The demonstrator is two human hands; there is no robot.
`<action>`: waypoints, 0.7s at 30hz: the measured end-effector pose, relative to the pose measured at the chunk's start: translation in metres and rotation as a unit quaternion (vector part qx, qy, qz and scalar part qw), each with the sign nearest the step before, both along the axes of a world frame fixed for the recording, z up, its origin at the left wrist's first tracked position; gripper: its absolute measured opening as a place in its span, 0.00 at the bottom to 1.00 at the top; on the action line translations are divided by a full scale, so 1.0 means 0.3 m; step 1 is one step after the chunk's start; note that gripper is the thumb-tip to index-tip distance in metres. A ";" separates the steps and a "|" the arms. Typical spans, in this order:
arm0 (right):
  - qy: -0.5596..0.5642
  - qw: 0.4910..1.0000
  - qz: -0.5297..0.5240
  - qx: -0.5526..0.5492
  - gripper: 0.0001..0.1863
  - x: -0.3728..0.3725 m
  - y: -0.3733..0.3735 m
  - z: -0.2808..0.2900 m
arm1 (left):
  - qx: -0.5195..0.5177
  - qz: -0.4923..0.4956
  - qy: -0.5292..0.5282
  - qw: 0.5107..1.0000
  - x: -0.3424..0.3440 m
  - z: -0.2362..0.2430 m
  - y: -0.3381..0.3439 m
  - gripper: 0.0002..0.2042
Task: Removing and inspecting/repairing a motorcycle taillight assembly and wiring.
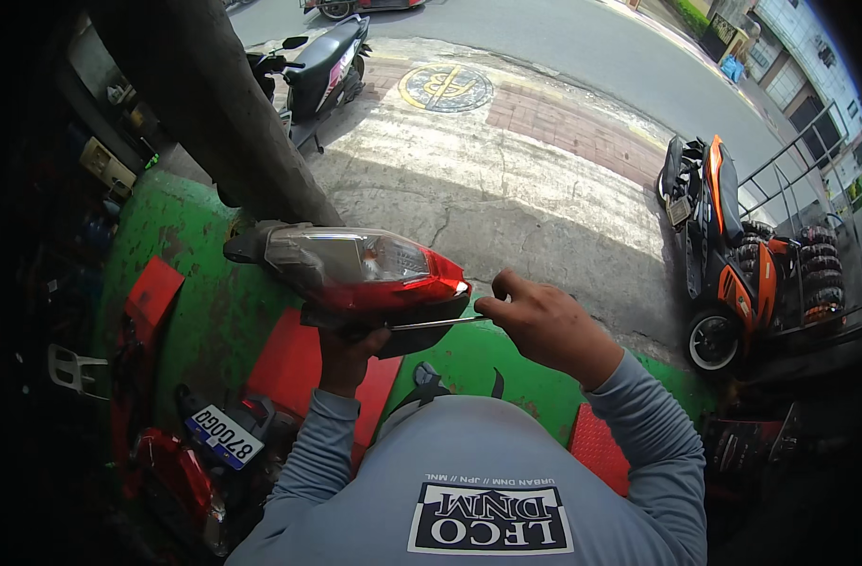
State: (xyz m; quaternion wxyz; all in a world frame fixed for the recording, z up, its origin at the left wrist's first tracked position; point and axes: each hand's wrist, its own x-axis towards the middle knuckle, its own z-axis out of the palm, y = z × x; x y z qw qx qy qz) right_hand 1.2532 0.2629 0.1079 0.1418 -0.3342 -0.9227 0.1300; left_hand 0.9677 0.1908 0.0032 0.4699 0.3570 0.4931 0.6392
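A red and clear motorcycle tail light (379, 274) with a dark grey housing is held up in front of me. My left hand (348, 361) grips it from below; most of those fingers are hidden behind the housing. Along the underside runs a thin metal rod (440, 323), like a screwdriver shaft, from near my left thumb to my right hand. My right hand (553, 325) is closed at the rod's right end, fingers bent, beside the red tip of the light. Whether the rod has a handle is hidden.
A thick post (214, 104) stands just beyond the light. Below are the green floor (487, 377) and a red ramp (289, 354). A plated red motorcycle rear (181, 472) is lower left. An orange and black scooter (733, 245) stands right, a dark scooter (327, 71) far left.
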 end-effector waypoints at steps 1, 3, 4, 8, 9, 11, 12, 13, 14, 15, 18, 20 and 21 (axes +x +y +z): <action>-0.023 0.999 0.007 -0.021 0.14 -0.006 0.023 -0.005 | -0.003 0.005 0.001 1.000 -0.019 -0.007 0.024 0.26; -0.044 0.998 0.024 -0.045 0.14 -0.029 0.065 -0.010 | -0.009 -0.033 0.045 0.998 -0.056 -0.018 0.067 0.27; -0.063 0.995 0.023 -0.068 0.14 -0.043 0.081 -0.003 | -0.012 -0.025 0.047 0.999 -0.060 -0.011 0.076 0.27; -0.077 0.985 0.051 -0.148 0.18 -0.094 0.151 0.008 | 0.000 0.021 0.037 0.999 -0.080 0.003 0.106 0.20; -0.079 0.984 0.060 -0.150 0.18 -0.102 0.169 0.003 | 0.001 0.028 0.059 0.998 -0.086 0.000 0.108 0.17; -0.072 0.980 0.071 -0.170 0.20 -0.117 0.204 -0.009 | -0.008 0.048 0.071 0.996 -0.088 0.009 0.108 0.16; -0.074 0.979 0.082 -0.169 0.20 -0.125 0.223 -0.004 | -0.013 0.060 0.083 0.995 -0.088 0.016 0.113 0.14; -0.082 0.977 0.087 -0.174 0.20 -0.132 0.240 0.006 | -0.013 0.071 0.083 0.994 -0.087 0.021 0.118 0.14; -0.090 0.975 0.093 -0.179 0.21 -0.137 0.259 0.011 | -0.009 0.073 0.093 0.993 -0.085 0.026 0.122 0.14; -0.090 0.974 0.104 -0.177 0.21 -0.140 0.278 0.009 | -0.004 0.075 0.103 0.992 -0.083 0.030 0.121 0.15; -0.090 0.973 0.141 -0.161 0.22 -0.144 0.333 0.010 | 0.003 0.101 0.109 0.989 -0.068 0.026 0.123 0.16; -0.104 0.967 0.164 -0.162 0.24 -0.149 0.365 0.021 | 0.012 0.118 0.091 0.989 -0.050 0.028 0.125 0.16; -0.104 0.966 0.172 -0.161 0.24 -0.144 0.380 0.024 | 0.021 0.122 0.068 0.990 -0.039 0.030 0.124 0.17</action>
